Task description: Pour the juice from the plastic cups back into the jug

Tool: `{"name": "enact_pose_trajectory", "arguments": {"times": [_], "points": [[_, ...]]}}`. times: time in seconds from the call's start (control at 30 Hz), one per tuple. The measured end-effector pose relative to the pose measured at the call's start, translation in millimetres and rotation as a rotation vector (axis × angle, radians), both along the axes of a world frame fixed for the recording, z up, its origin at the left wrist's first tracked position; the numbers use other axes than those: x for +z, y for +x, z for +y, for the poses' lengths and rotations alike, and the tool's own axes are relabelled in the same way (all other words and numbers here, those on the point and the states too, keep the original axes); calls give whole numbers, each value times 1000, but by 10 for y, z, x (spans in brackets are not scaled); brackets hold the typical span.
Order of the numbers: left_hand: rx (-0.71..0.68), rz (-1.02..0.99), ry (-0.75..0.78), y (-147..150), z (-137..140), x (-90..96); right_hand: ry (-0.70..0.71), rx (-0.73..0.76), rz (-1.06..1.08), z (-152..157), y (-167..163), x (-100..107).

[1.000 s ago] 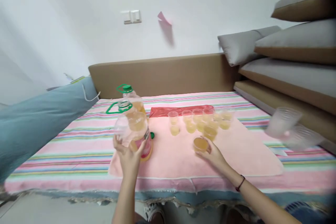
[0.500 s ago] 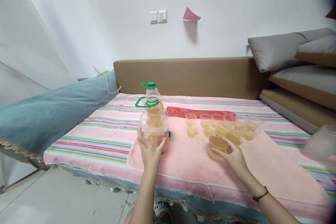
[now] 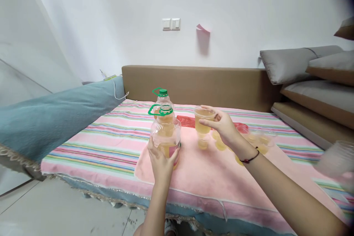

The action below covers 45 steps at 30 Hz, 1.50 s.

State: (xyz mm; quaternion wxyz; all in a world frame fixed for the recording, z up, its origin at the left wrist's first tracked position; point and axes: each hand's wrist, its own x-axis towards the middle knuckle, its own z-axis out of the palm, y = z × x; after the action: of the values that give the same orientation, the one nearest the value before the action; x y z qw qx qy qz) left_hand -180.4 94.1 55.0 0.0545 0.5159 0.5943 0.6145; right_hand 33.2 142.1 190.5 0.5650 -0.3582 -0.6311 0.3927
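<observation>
At left, a blue bolster lies along a bed with a striped sheet. Next stand two plastic jugs of pale yellow drink: the rear jug wears its green cap (image 3: 163, 91); the front jug (image 3: 166, 129) is uncapped, its liquid seemingly below the middle. The left hand (image 3: 162, 166) is wrapped around the front jug's lower body, thumb and fingers on opposite sides. Just right, a clear plastic cup (image 3: 202, 123) of drink is held upright above the pink mat (image 3: 193, 180), pinched near its rim between the right hand's (image 3: 225, 127) thumb and fingers. Beyond the hand stand more partly filled cups (image 3: 262, 144), and at far right a blurred cup stack (image 3: 333, 158). The pouring looks well along: several cups filled, the held one not yet set down, the stack apparently unused. Counted: two jugs, one capped; one held cup; at least five others, the arm hiding an exact total; stacked cups, uncountable.
</observation>
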Motion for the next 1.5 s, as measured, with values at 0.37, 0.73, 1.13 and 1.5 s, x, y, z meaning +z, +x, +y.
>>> {"name": "enact_pose_trajectory", "arguments": {"times": [0.37,0.73,1.13,1.5], "points": [[29,-11,-5,30,-39,-15,11,130,16,351,-602,272],[24,-3,0,18,-58,-29,-21,102,-20,394,-737,314],[40,-5,0,48,-54,-40,-67,103,-99,303,-712,489],[31,19,14,44,-63,-38,-67,77,-168,277,-687,534]]}}
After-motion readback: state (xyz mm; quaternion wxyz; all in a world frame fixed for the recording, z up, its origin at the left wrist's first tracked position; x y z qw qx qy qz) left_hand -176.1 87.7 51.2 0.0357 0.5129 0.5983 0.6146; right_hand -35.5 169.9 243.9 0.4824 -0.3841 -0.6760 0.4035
